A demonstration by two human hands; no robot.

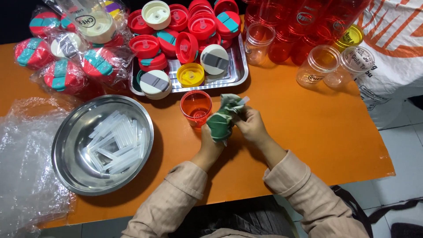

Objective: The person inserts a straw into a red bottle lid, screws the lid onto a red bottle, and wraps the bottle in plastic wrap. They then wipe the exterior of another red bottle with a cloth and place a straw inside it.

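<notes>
Both hands meet at the centre of the orange table (pixel 308 132), just near of a steel tray. The left hand (pixel 210 140) is closed around a bunched green cloth (pixel 222 119), which hides most of its fingers. The right hand (pixel 251 125) presses against the cloth from the right, its fingers curled and pinching the cloth's upper folds, where a short clear plastic straw piece (pixel 243 101) sticks out at the top right. Cloth and straw piece are held just above the table surface, right beside an open red transparent cup (pixel 196 108) that stands upright to their left.

A round steel bowl (pixel 66 158) sits at near left and holds a loose heap of clear straw pieces (pixel 115 143). Crumpled clear plastic film (pixel 26 167) lies at the far left edge of the table. The rectangular steel tray (pixel 233 75), far of the hands, carries red, cream and yellow lids (pixel 180 48). Bagged lids with teal tabs (pixel 66 61) are stacked at far left. Red and clear bottles (pixel 317 66) lie and stand at far right, next to a white printed sack (pixel 392 57).
</notes>
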